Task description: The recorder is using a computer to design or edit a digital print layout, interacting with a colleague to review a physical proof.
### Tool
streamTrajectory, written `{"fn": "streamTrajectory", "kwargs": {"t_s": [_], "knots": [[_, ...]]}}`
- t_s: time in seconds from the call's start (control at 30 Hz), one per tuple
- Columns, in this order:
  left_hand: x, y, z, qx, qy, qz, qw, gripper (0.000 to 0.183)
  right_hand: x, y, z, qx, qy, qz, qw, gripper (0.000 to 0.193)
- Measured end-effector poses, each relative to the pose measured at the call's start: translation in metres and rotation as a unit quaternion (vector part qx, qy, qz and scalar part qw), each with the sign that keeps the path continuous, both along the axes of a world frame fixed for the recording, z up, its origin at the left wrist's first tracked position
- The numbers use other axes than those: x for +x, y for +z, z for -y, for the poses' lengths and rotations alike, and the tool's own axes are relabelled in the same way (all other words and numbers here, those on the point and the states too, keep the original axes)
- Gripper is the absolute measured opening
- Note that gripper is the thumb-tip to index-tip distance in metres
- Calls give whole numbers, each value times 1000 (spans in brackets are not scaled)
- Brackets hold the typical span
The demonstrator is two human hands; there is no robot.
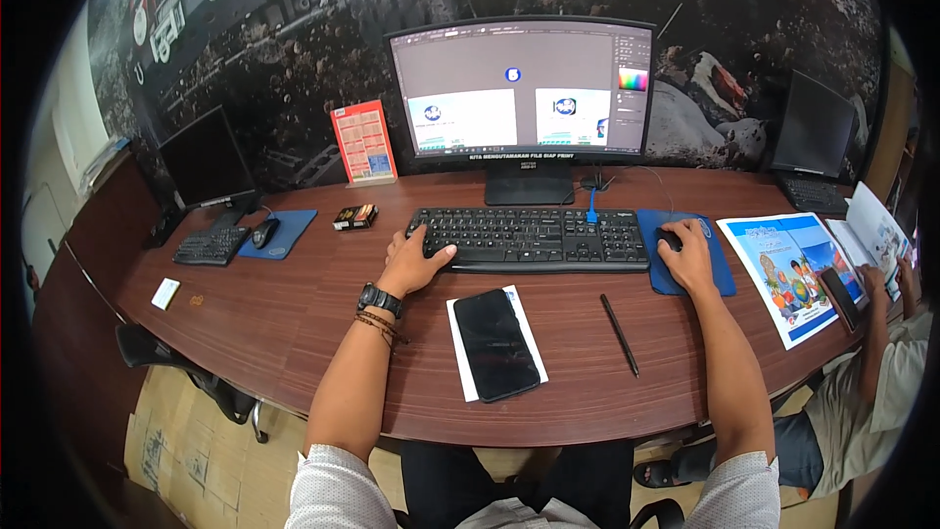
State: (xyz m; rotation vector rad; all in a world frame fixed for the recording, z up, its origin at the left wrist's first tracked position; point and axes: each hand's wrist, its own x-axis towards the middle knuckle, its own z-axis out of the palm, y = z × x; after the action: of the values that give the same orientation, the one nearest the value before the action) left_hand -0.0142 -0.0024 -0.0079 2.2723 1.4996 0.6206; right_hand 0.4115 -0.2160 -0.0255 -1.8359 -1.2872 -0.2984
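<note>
My left hand [415, 257] rests at the left end of a black keyboard [529, 238], thumb and fingers apart, with a dark watch and a beaded bracelet on the wrist. Over a black computer mouse [670, 238] lies my right hand [690, 253], its fingers curled round the sides. The mouse sits on a blue mouse pad [720, 269]. Beyond the keyboard stands a wide monitor [519, 88] showing a graphics program with page layouts. Between my forearms, a black phone [497, 345] lies on a white paper sheet [532, 338], and a dark pen [619, 335] is beside it.
At the left are a second monitor [208, 157], keyboard [211, 245] and mouse [262, 232]. A small box [354, 216] and a red desk calendar [364, 144] stand near the middle. Colourful printed sheets [783, 279] lie at right, where another person [881, 362] holds an open booklet [878, 220].
</note>
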Motion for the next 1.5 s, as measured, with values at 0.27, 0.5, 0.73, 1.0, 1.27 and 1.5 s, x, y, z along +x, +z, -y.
{"fn": "streamTrajectory", "kwargs": {"t_s": [0.27,0.5,0.73,1.0,1.27,1.5], "knots": [[4,-1,4,15,-19,-8,1000,90,0,3,-1,-8,-8,31,999,31],[7,-3,8,24,-14,-41,999,90,0,2,-2,-25,3,38,999,34],[8,-4,9,43,-1,-62,997,92,-2,2,-3,-25,9,38,999,34],[7,-7,7,40,-11,-36,998,87,0,3,-2,-19,-1,36,999,32],[9,-6,10,65,-11,-34,997,83,-1,3,-2,-18,-7,28,999,32],[12,-1,13,127,-79,36,988,53,-3,3,-2,-24,-14,45,999,33]]}}
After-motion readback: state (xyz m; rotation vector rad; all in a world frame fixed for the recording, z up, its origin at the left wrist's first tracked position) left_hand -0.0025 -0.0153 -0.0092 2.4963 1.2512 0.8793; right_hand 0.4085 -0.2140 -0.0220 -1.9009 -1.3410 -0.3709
